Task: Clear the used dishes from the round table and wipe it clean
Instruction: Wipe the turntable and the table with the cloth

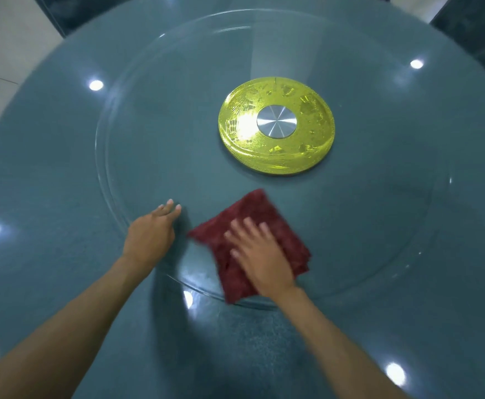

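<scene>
- Pale floor tiles (2,38) show at the far left; the round table (48,197) fills nearly the whole view, its teal top glossy enough to mirror ceiling lights as bright spots (96,85)
- a clear glass turntable (379,226) lies on the table, centred on a gold disc (307,151) with a silver cap (276,121); being free to spin, it probably needs steadying while it is rubbed
- the red cloth (252,208) sits on the near part of the turntable, between the gold disc and the near rim; it is folded into a rough square, which gives a thick pad to push on; its near corner reaches the glass edge
- the right hand (260,251) lies flat on top of the cloth, fingers straight and spread, pressing down, not gripping; the wide palm spreads weight over the pad; both hand and cloth are blurred, which suggests a sweep in progress
- the left hand (152,234) rests just beside the cloth at the turntable's left near rim, fingers (175,208) extended and close together, tips on the glass, holding nothing; it most likely braces the glass against turning
- judging by the cloth at work, wiping is the step in hand; the far half of the glass and the outer ring of the table probably remain to be covered
</scene>
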Available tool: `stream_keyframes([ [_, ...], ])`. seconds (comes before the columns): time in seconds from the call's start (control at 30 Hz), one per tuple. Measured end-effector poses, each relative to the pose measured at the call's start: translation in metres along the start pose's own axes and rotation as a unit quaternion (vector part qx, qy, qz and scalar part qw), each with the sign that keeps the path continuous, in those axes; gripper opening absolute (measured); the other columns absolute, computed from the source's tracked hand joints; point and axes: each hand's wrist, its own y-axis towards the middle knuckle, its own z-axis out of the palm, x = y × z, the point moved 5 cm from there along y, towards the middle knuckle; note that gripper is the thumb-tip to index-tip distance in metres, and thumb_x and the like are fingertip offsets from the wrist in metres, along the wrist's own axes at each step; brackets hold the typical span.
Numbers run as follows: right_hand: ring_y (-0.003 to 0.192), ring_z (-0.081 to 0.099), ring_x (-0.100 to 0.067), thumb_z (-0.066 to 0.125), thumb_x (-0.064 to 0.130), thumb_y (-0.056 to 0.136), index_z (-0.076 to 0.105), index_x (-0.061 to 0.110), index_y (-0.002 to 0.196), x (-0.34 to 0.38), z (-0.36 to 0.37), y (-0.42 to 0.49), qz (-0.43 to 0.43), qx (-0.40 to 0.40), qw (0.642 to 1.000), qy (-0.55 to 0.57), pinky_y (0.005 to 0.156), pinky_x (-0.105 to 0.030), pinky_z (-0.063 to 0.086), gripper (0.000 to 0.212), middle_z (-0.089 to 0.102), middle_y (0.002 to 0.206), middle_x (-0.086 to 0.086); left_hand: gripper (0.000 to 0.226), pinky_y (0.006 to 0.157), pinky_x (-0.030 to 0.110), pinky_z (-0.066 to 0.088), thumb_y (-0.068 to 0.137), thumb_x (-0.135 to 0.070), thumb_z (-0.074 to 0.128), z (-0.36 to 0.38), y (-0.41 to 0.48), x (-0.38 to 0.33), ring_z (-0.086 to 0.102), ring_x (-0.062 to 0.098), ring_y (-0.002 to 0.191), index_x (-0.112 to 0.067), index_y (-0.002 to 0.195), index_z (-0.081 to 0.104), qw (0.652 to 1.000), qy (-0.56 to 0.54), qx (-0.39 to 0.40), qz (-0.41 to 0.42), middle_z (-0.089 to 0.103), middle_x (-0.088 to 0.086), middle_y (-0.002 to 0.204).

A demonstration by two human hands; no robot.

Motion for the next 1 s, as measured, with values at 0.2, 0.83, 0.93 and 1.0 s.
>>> stream_keyframes([
  [0.2,0.138,0.051,-0.008,0.041,0.043,0.109,0.061,0.016,0.140,0.087,-0.008,-0.050,-0.013,0.127,0.916,0.379,0.122,-0.027,0.031,0.046,0.063,0.142,0.005,0.027,0.054,0.047,0.058,0.083,-0.004,0.060,-0.027,0.019,0.020,0.072,0.040,0.069,-0.014,0.099,0.078,1.000,0.001,0.012,0.024,0.077,0.009,0.094],
  [0.83,0.157,0.021,-0.023,0.030,0.044,0.109,0.045,0.035,0.152,-0.093,-0.029,0.013,0.149,-0.035,0.986,0.068,0.127,-0.048,0.011,0.047,0.034,0.164,0.010,0.067,0.123,0.037,0.027,0.097,0.002,0.049,-0.003,0.003,-0.004,0.041,0.026,0.148,-0.021,0.158,0.039,0.997,-0.005,0.073,-0.028,0.032,0.006,0.167],
  [0.93,0.158,0.017,-0.023,0.032,0.046,0.109,0.046,0.038,0.152,-0.047,-0.017,0.009,0.065,0.002,0.998,0.013,0.127,-0.052,0.014,0.046,0.029,0.167,0.010,0.062,0.093,0.047,0.057,0.075,0.007,0.076,-0.004,-0.006,-0.010,0.072,0.034,0.112,-0.014,0.134,0.069,0.999,0.003,0.017,0.029,0.064,0.014,0.139],
  [1.0,0.158,0.016,-0.023,0.036,0.048,0.109,0.044,0.042,0.153,-0.016,-0.013,-0.005,0.011,0.013,1.000,-0.023,0.127,-0.049,0.014,0.046,0.023,0.170,0.007,0.055,0.069,0.043,0.062,0.064,0.006,0.083,-0.005,-0.009,-0.010,0.077,0.035,0.085,-0.012,0.116,0.078,0.998,0.015,0.002,0.057,0.075,0.014,0.120],
])
